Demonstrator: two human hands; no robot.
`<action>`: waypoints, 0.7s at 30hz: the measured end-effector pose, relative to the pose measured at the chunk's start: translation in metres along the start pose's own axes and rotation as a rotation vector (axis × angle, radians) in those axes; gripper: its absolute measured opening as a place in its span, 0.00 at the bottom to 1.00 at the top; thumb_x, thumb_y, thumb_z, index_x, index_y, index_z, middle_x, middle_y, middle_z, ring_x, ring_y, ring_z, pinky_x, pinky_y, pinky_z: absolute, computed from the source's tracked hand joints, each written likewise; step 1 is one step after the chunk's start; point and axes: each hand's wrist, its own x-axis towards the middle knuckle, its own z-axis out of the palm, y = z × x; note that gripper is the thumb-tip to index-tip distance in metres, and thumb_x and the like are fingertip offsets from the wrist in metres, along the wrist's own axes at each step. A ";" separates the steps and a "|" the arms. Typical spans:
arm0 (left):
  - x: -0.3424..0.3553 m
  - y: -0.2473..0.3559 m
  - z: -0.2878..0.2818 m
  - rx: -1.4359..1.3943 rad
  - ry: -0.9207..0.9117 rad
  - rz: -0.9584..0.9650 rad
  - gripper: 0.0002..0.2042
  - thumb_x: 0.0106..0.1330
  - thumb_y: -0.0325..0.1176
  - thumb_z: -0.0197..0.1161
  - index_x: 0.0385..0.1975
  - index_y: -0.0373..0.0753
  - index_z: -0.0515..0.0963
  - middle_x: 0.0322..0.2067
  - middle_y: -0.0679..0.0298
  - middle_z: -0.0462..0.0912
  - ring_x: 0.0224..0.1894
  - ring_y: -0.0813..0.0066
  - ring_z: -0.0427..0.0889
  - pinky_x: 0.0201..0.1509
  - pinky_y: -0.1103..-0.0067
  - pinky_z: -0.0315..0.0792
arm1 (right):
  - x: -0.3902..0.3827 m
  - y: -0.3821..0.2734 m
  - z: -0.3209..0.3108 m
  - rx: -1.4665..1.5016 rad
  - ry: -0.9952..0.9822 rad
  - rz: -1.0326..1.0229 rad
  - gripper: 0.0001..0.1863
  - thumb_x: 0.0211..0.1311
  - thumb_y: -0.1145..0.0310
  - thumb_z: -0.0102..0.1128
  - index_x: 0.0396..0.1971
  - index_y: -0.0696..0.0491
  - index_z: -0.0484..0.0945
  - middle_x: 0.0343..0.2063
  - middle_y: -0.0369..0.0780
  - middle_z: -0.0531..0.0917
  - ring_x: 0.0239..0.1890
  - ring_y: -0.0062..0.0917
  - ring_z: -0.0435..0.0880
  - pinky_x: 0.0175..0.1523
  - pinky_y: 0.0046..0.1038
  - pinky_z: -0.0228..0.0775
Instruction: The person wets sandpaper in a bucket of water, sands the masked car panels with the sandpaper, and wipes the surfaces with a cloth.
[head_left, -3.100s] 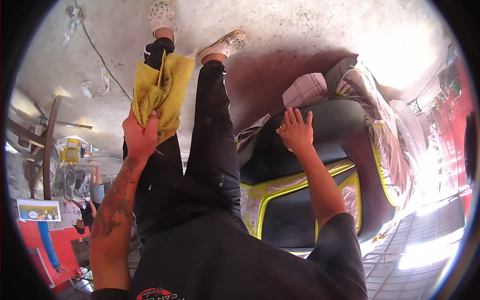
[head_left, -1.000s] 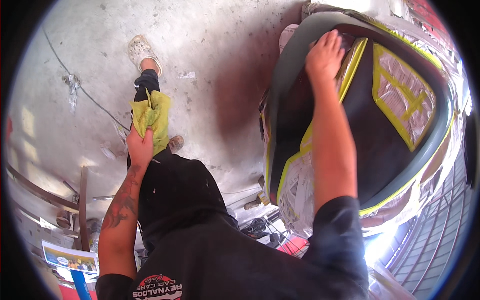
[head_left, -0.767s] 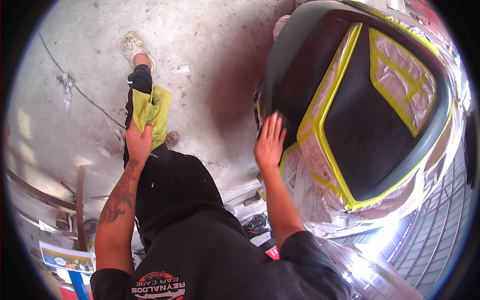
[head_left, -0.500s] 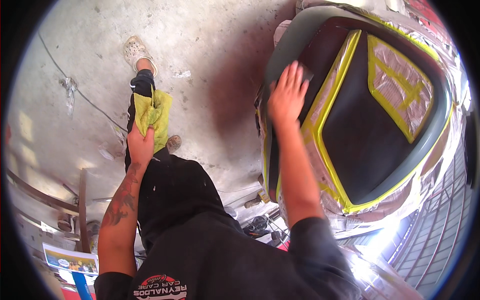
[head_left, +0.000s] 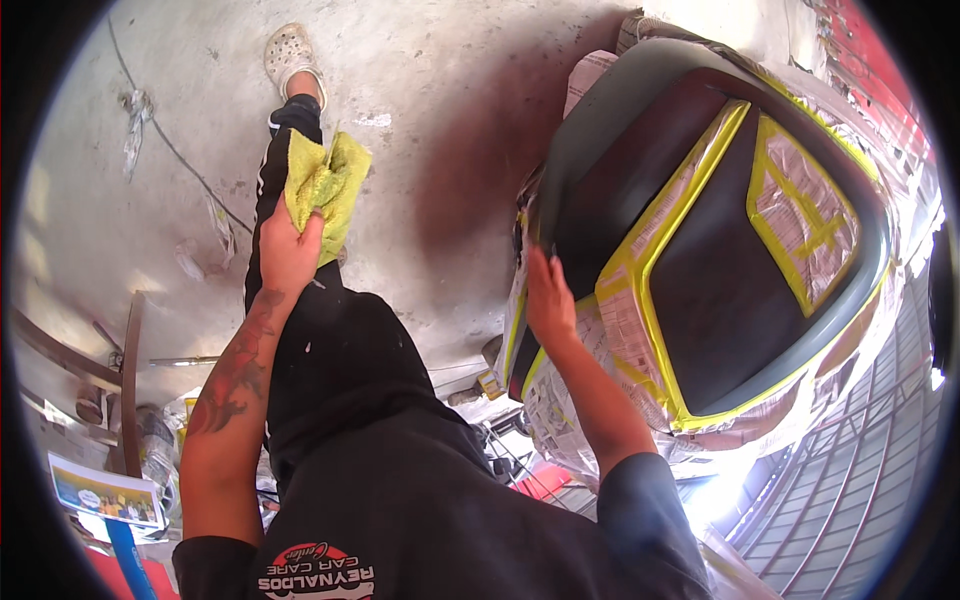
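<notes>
L hand (head_left: 289, 252): grips yel. cloth (head_left: 330, 188) | R hand (head_left: 550, 297): at panel (head_left: 630, 165), L edge | grip unclear

Yellow-green folded cloth (head_left: 325, 190): fluffy towelling, rough, matt. Large curved grey-and-black panel (head_left: 720, 290): smooth, black areas mostly matt, grey rim with satin sheen. Narrow bright-yellow tape (head_left: 688, 421) at panel's lower corner: smooth, slight shine. Crumpled printed masking paper (head_left: 575, 400) below panel's lower-left edge: creased newsprint. Pale grey floor (head_left: 180, 110): concrete, matt, stained. Beige perforated clog (head_left: 290, 52): moulded plastic, dull. Brown straight bar (head_left: 131, 380): wood or painted metal, can't tell.
</notes>
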 end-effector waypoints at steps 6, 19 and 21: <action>-0.002 -0.001 -0.004 -0.062 0.047 -0.029 0.18 0.63 0.29 0.58 0.54 0.34 0.73 0.39 0.48 0.84 0.44 0.49 0.84 0.45 0.67 0.76 | 0.037 0.053 -0.013 0.122 0.140 -0.192 0.31 0.61 0.61 0.51 0.62 0.63 0.68 0.64 0.44 0.68 0.70 0.34 0.57 0.76 0.40 0.42; 0.003 0.010 0.003 -0.123 0.032 -0.020 0.19 0.63 0.29 0.57 0.54 0.32 0.73 0.40 0.47 0.84 0.45 0.48 0.83 0.46 0.68 0.76 | 0.051 0.051 0.003 -0.038 0.046 -0.025 0.33 0.61 0.58 0.51 0.63 0.62 0.66 0.64 0.41 0.69 0.71 0.30 0.58 0.75 0.45 0.39; -0.001 0.001 0.000 -0.074 0.035 -0.029 0.19 0.63 0.29 0.57 0.54 0.33 0.73 0.40 0.46 0.84 0.45 0.47 0.82 0.46 0.68 0.76 | 0.000 0.012 0.011 0.004 -0.055 -0.293 0.35 0.61 0.55 0.51 0.64 0.60 0.66 0.66 0.41 0.67 0.72 0.30 0.55 0.76 0.46 0.38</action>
